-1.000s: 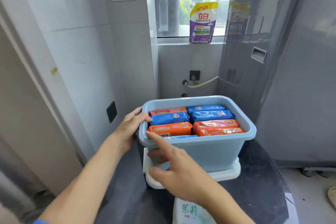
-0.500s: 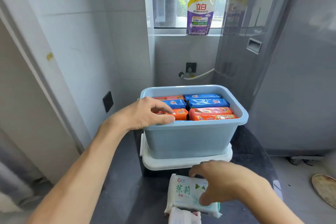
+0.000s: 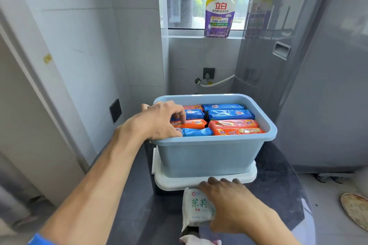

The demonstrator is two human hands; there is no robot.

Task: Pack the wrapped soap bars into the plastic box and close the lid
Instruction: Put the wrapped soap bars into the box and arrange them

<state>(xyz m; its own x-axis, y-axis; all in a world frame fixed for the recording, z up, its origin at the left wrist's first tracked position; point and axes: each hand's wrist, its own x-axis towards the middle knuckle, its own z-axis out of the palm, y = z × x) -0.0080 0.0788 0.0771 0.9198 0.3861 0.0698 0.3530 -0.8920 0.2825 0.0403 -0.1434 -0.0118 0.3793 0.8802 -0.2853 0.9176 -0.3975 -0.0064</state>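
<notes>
Head view: the left hand point(image 3: 159, 121) reaches over the near-left rim of the light-blue plastic box point(image 3: 209, 157), fingertips pressing the orange and blue wrapped soap bars point(image 3: 229, 123) packed inside. The right hand point(image 3: 229, 203) grasps a white soap pack point(image 3: 196, 208) beside the white lid point(image 3: 199, 182) under the box.

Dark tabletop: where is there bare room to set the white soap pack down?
Bare patches on the dark tabletop: left of the white lid, and right of the right hand. Crowded: the blue box looks full; white soap pack sits against the lid.
</notes>
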